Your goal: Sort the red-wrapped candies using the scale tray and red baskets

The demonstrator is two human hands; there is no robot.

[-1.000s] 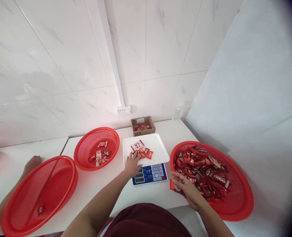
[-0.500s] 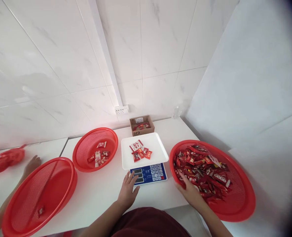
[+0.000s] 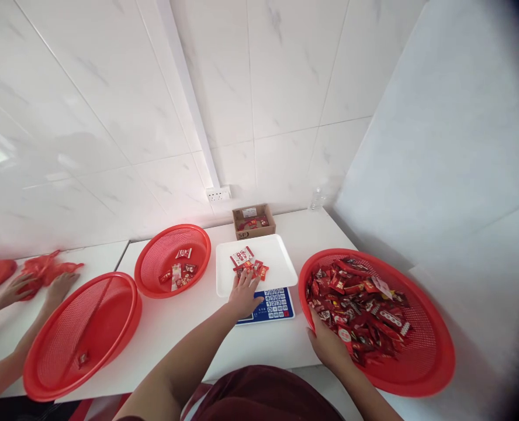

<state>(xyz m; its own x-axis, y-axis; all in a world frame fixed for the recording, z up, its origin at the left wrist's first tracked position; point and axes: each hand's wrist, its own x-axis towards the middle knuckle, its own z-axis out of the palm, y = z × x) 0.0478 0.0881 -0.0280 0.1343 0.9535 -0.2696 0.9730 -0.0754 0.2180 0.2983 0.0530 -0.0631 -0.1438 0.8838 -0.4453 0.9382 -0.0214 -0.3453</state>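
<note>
My left hand [image 3: 244, 297] lies over the near edge of a white weighing tray [image 3: 281, 275], fingers stretched out and apart. Its fingertips reach the small red-wrapped sweets [image 3: 259, 269] on the tray, and I cannot tell whether they press on them. Behind them is a white-and-red packet [image 3: 242, 256]. The tray sits on a blue-faced digital scale [image 3: 277, 305], its display partly covered by my hand. On the right, my right hand [image 3: 329, 346] grips the near-left rim of a large red basket [image 3: 430, 356], which holds a heap of red-wrapped sweets [image 3: 360, 304].
Left of the scale stand a red basket [image 3: 143, 266] with several sweets and a nearer, tilted basket [image 3: 123, 345] with one packet. An open cardboard box [image 3: 254, 233] is at the wall. A co-worker's hands [image 3: 61, 287] touch red plastic bags [image 3: 44, 266] far left.
My left hand has moved forward from the scale's display to the sweets on the tray. My right hand has drawn back from the sweets to the basket's rim. A co-worker's second hand has appeared.
</note>
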